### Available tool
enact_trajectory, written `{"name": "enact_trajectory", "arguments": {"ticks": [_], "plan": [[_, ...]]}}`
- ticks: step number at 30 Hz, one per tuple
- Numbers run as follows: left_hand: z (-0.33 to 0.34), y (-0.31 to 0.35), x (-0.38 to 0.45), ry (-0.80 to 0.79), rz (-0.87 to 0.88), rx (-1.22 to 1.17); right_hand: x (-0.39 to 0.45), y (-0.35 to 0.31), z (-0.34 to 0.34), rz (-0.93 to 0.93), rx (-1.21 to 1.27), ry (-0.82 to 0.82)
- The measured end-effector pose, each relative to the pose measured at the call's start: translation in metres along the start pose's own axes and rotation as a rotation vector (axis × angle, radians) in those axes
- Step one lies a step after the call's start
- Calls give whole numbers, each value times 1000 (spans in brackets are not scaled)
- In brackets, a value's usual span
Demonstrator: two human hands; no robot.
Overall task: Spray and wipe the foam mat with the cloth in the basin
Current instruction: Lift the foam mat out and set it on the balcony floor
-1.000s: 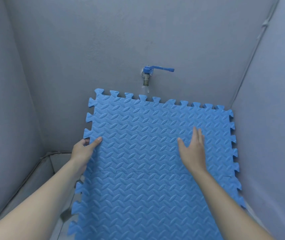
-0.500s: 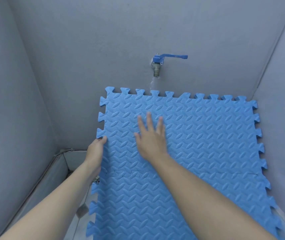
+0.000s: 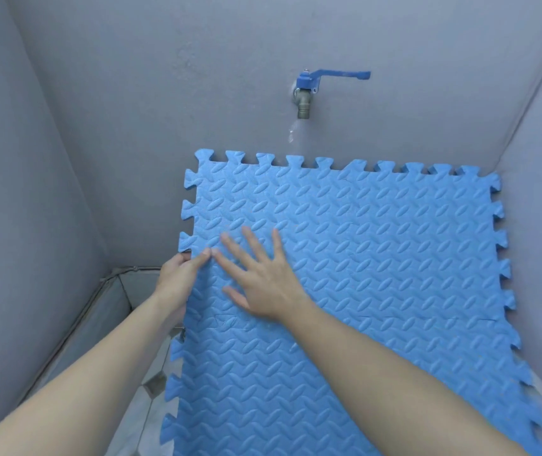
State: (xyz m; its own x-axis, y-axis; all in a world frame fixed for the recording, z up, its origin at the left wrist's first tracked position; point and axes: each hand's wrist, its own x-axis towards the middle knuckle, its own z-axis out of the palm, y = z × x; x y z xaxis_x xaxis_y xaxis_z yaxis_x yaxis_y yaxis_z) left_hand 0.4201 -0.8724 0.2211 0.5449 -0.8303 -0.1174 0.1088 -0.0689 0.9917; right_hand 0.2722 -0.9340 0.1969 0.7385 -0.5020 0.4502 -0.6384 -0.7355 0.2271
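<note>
So the big blue foam mat [image 3: 378,274] is propped up in the grey basin [image 3: 65,225], top edge leaning on the back wall under the tap [image 3: 306,93], which looks like it's dribbling. Left hand [image 3: 177,274] pinches the mat's left edge, right hand [image 3: 259,284] lies flat on it, fingers spread. Looks like bare-handed rubbing mid-wash. No cloth or sprayer in view, so I'd guess fetching those comes next.

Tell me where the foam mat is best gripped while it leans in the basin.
Probably the left edge, from the left side: the foam mat stands tilted against the back wall, its toothed border is exposed there, and the left hand already pinches that edge while the right hand lies flat on its face.
</note>
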Motion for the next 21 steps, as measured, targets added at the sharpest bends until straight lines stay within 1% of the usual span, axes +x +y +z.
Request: {"name": "enact_trajectory", "arguments": {"ticks": [1, 2, 3, 5, 7, 8, 9, 10, 11, 12, 13, 14, 15, 16, 17, 18, 19, 20, 21], "plan": [[-2, -1, 0, 12, 6, 2, -8, 15, 1, -103, -22, -7], [-7, 0, 3, 26, 7, 7, -15, 42, 0, -54, -20, 17], [-11, -1, 6, 38, 16, 19, -24, 73, -5, 117, 8, 53], [-24, -2, 15, 72, 48, 46, -49, 140, -16, 597, 59, 103], [-42, 1, 20, 139, 62, 48, -85, 198, -31, 1051, 174, 71], [-54, 2, 23, 169, 62, 53, -101, 215, -38, 1215, 246, 59], [-66, 1, 25, 192, 25, 62, -113, 221, -40, 1307, 301, 43], [-76, -2, 28, 178, -1, 37, -123, 217, -37, 1324, 320, 21], [-94, -18, 46, 194, -25, 44, -128, 203, -29, 1280, 304, 8], [-120, -46, 77, 219, -41, 44, -131, 178, -18, 1202, 273, 4], [-131, -56, 84, 248, -33, 33, -133, 147, -5, 1106, 249, 4], [-126, -50, 71, 251, -49, 18, -135, 112, 6, 981, 231, -4], [-108, -31, 43, 257, -41, 6, -141, 74, 16, 819, 211, -18], [-94, -17, 25, 241, -25, 32, -150, 34, 24, 612, 181, -32], [-89, -14, 22, 270, -8, 46, -165, -10, 32, 340, 154, -70], [-84, -12, 20, 301, -6, 48, -182, -52, 36, 1, 103, -134], [-78, -8, 14, 313, -14, 62, -198, -82, 38, -347, 45, -237], [-78, -5, 9, 318, -4, 73, -206, -101, 40, -622, 0, -320], [-80, -3, 9, 320, 2, 83, -198, -104, 40, -772, -2, -336]]}}
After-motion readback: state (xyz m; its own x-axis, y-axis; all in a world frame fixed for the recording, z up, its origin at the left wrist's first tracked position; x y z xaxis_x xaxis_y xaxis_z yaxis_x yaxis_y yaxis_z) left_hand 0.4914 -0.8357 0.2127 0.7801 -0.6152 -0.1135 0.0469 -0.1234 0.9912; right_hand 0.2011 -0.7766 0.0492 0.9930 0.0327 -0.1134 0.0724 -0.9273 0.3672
